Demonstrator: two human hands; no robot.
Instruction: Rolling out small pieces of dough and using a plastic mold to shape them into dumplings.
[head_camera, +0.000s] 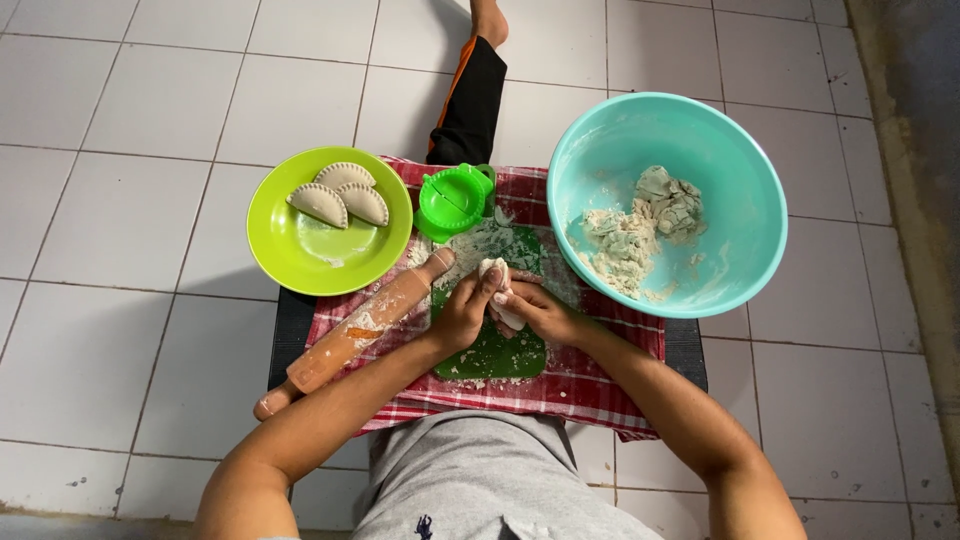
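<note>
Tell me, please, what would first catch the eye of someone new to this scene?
Probably the big turquoise bowl at the right, with crumbly dough inside. Next, the green plate at the left holding three folded dumplings. In the middle, the left hand and right hand press a lump of dough together over a green mat, beside a wooden rolling pin.
</note>
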